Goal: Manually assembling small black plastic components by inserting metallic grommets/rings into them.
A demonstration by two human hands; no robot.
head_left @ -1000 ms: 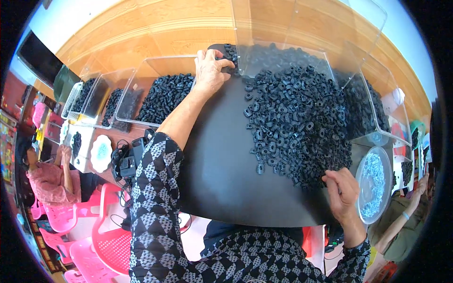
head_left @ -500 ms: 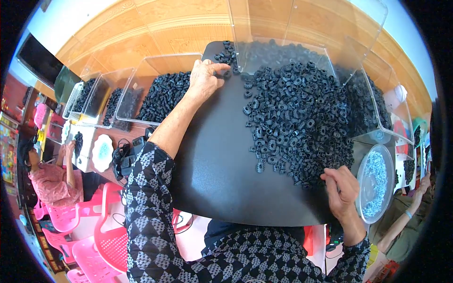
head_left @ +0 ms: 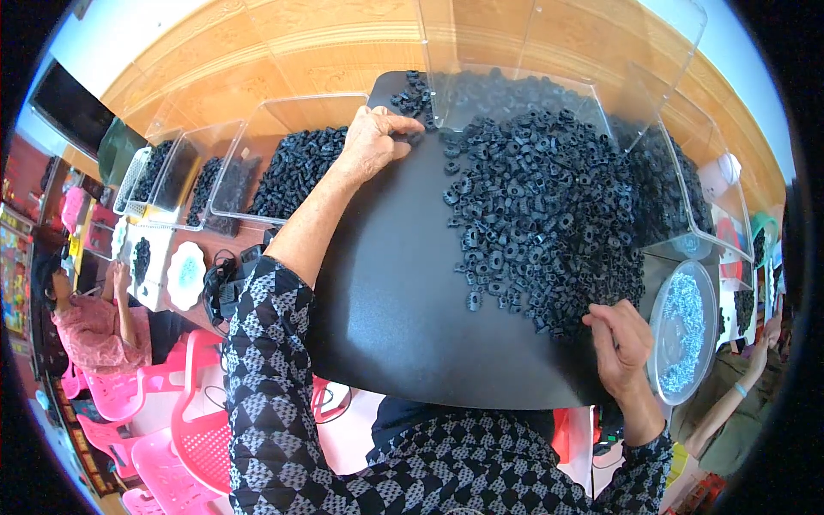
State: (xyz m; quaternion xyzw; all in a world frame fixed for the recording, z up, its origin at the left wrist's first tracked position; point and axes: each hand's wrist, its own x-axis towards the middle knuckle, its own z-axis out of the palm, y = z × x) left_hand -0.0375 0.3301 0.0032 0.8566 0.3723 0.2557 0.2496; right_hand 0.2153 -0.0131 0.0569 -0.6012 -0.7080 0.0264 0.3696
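A large heap of small black plastic parts with holes (head_left: 541, 215) covers the right half of a dark tabletop (head_left: 395, 292). My left hand (head_left: 376, 144) reaches to the far left edge of the table, index finger stretched out and thumb apart. Its fingertips are beside a smaller cluster of black parts (head_left: 414, 96), with a dark part close under them. At the near right edge of the heap, my right hand (head_left: 621, 345) is closed, fingers curled against the thumb. What it holds, if anything, is hidden.
A clear plastic bin (head_left: 515, 81) lies open behind the heap. Right of it stands a clear round tub (head_left: 684, 335) of small pale-blue pieces. More clear bins of black parts (head_left: 296, 172) line the left. Co-workers sit at left (head_left: 103, 330) and right (head_left: 730, 412).
My left hand has shifted very slightly, its index fingertip now over the dark part that lay beyond it. My right hand stays almost in place by the heap.
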